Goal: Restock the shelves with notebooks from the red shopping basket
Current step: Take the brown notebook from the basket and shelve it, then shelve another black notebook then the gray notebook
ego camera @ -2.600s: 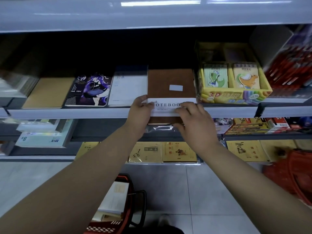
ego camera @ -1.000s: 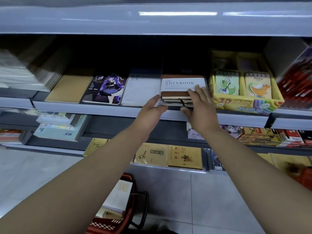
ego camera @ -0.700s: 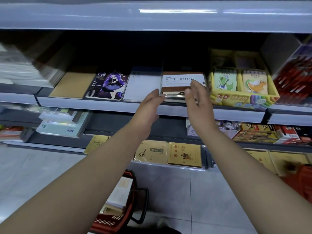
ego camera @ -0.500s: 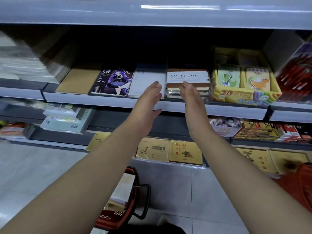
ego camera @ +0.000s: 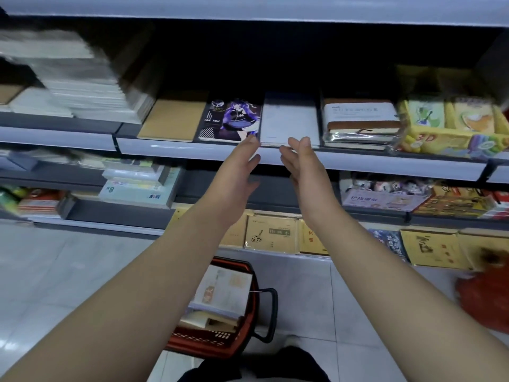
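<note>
Grey metal shelving fills the view in front of me, over pale glossy floor tiles. Both my grips are wide and hold nothing: my left hand [ego camera: 239, 172] and my right hand [ego camera: 302, 164] are raised side by side, fingers straight and loose, palms turned toward each other, in front of the lip of the middle shelf [ego camera: 358, 161]. Their fingertips reach the front edge of a flat white notebook [ego camera: 289, 119] lying on that shelf; I cannot tell whether they touch it. Just right of my right hand sits a stack of brown notebooks [ego camera: 360, 124] with a white paper band on top and glossy plastic wrap around the lower ones, clear of both hands. Left of the white one lie a dark cover with a purple-haired cartoon figure [ego camera: 231, 119] and a plain matte kraft-brown notebook [ego camera: 172, 117]. At the far right stands a yellow cardboard display box [ego camera: 451, 139] with small cartoon pads in it. Down by my feet, below my left forearm, the red shopping basket [ego camera: 242, 334] rests on the floor, its plastic wall latticed and its black handle folded out, with several flat notebooks [ego camera: 223, 290] stacked inside.
</note>
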`<action>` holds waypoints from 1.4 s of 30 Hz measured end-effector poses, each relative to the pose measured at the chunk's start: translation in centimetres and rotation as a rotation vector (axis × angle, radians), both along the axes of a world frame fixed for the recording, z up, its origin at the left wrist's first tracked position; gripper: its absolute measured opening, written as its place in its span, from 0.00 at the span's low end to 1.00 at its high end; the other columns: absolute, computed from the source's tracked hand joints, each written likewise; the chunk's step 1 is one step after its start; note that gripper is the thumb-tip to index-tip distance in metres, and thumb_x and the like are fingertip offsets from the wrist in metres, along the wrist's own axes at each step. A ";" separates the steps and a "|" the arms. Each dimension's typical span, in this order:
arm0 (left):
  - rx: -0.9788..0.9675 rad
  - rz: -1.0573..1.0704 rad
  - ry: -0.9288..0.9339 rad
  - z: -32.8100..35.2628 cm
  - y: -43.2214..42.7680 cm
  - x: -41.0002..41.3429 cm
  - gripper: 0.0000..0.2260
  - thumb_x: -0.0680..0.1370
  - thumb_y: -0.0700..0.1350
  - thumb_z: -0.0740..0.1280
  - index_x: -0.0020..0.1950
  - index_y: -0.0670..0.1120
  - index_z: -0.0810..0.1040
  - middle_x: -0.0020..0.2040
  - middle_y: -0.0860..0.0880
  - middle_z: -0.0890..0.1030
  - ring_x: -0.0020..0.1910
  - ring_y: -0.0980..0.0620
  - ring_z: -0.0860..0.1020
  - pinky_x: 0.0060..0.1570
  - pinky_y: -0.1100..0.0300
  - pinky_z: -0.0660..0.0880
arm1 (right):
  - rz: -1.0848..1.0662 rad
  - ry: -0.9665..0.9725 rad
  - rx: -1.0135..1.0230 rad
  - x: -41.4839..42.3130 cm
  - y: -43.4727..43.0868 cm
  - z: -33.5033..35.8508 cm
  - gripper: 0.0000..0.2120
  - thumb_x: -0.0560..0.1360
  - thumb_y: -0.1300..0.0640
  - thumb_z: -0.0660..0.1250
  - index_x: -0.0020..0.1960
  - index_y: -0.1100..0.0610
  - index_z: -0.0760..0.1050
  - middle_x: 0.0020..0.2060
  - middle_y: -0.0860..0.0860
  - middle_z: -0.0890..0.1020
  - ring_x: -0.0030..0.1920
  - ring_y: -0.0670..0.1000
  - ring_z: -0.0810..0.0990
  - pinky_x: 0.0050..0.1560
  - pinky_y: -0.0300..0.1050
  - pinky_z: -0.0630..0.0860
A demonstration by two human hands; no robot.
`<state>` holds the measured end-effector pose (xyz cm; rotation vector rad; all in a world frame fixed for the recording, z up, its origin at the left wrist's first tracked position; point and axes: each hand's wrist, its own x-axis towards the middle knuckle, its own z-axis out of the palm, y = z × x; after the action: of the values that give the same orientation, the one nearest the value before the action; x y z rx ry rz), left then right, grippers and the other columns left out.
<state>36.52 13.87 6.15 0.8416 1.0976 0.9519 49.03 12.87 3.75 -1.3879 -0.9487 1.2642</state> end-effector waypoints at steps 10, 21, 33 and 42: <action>-0.056 -0.029 0.005 -3.3 1.3 -11.7 0.25 0.82 0.54 0.60 0.78 0.52 0.60 0.76 0.55 0.65 0.73 0.57 0.63 0.69 0.52 0.60 | -0.032 0.037 -0.091 -11.0 0.8 -2.9 0.26 0.82 0.40 0.47 0.74 0.52 0.64 0.68 0.49 0.75 0.67 0.46 0.72 0.71 0.47 0.62; -0.204 -0.010 0.172 -9.4 2.5 -20.9 0.23 0.83 0.56 0.54 0.78 0.51 0.62 0.78 0.52 0.62 0.77 0.53 0.59 0.74 0.50 0.51 | 0.059 0.049 -0.260 -20.0 3.0 -9.7 0.26 0.81 0.37 0.46 0.72 0.50 0.67 0.66 0.48 0.76 0.65 0.47 0.74 0.69 0.48 0.62; -0.322 0.091 0.204 -20.1 1.7 -25.6 0.11 0.84 0.52 0.55 0.48 0.57 0.76 0.38 0.67 0.82 0.40 0.73 0.77 0.51 0.62 0.63 | 0.223 0.079 -0.505 -24.7 2.8 -21.0 0.19 0.81 0.36 0.47 0.58 0.43 0.71 0.54 0.46 0.79 0.58 0.46 0.77 0.67 0.50 0.63; -0.477 0.136 0.184 -30.5 -0.1 -27.4 0.10 0.83 0.54 0.56 0.50 0.58 0.76 0.47 0.63 0.78 0.50 0.64 0.74 0.45 0.63 0.65 | 0.280 0.060 -0.719 -26.2 1.9 -30.9 0.30 0.79 0.34 0.49 0.70 0.51 0.70 0.66 0.51 0.76 0.64 0.50 0.75 0.69 0.51 0.62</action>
<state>9.10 13.77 -24.37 0.4715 1.4821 0.6868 22.84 14.75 -27.10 -1.7779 -0.6805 1.9722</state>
